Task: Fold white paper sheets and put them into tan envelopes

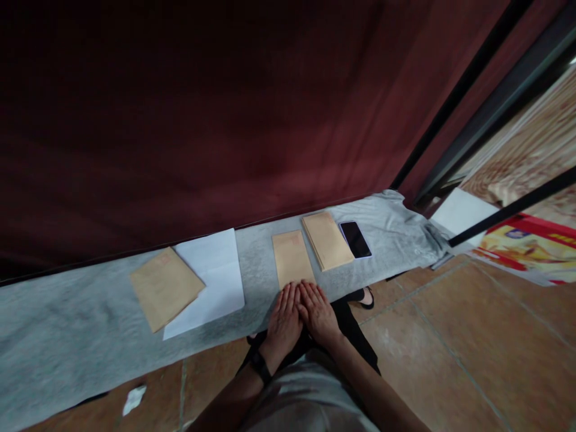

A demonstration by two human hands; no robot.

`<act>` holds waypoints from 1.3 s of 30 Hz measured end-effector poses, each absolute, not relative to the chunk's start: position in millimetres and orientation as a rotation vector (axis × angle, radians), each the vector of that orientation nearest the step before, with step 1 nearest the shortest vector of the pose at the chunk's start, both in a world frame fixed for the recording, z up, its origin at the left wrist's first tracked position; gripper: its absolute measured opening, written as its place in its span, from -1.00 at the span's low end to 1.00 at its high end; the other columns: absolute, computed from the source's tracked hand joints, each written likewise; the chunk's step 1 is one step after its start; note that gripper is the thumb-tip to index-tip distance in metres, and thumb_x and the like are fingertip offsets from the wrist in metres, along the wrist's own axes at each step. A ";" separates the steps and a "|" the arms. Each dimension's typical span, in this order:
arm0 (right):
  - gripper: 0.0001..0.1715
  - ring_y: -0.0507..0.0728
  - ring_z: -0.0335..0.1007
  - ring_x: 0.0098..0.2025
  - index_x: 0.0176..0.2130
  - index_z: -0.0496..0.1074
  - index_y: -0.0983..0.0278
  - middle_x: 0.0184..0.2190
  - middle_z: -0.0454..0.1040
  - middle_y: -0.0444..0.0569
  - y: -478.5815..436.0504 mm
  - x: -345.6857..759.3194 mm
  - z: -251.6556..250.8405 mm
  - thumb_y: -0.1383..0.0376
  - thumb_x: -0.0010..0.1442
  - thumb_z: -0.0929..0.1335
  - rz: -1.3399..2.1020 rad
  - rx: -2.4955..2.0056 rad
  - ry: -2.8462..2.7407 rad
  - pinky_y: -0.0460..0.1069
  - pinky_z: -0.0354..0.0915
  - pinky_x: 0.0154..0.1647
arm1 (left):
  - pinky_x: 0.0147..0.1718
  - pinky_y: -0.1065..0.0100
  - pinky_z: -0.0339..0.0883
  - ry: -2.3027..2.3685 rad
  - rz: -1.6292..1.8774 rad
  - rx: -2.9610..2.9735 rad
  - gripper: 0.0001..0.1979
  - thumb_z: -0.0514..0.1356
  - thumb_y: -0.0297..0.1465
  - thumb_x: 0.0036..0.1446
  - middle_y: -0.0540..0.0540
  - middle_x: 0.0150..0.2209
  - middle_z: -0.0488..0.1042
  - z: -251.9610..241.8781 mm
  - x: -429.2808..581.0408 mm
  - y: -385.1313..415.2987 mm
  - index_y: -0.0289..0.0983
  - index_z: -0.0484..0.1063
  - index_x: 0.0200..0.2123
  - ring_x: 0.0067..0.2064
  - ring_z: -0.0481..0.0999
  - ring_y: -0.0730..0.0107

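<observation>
My left hand (285, 319) lies flat with its fingers stretched out over the near end of a brown paper envelope (292, 255). Beside it, touching, my right hand (318, 312) rests flat on the same end of the envelope. Neither hand grips anything. To the right of this envelope is a stack of brown envelopes (327, 240), set at a slant. Further left, more brown envelopes (166, 288) overlap white paper sheets (216, 282).
A grey cloth (85, 318) covers the long narrow table. A smartphone (356, 240) lies right of the stack. A dark red curtain (252, 120) hangs behind. At the right stand a black bar (517, 207) and a red and yellow box (531, 246). Crumpled white paper (134, 399) lies on the tiled floor.
</observation>
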State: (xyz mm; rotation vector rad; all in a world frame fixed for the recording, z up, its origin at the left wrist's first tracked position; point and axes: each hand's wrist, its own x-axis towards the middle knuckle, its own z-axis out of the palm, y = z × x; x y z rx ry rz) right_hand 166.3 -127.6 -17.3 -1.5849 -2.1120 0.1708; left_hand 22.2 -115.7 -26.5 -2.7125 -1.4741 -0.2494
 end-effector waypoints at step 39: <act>-0.43 0.23 0.15 0.37 0.38 0.16 0.14 0.39 0.15 0.05 -131.4 179.7 -25.9 0.25 0.44 0.20 0.063 -1.736 -2.208 0.20 0.05 0.38 | 0.40 -0.03 -0.19 -1.522 -0.224 -2.931 -0.47 -0.17 -0.28 0.44 -0.07 0.44 0.03 -23.2 36.3 1.9 -0.20 0.03 0.42 0.47 -0.08 0.19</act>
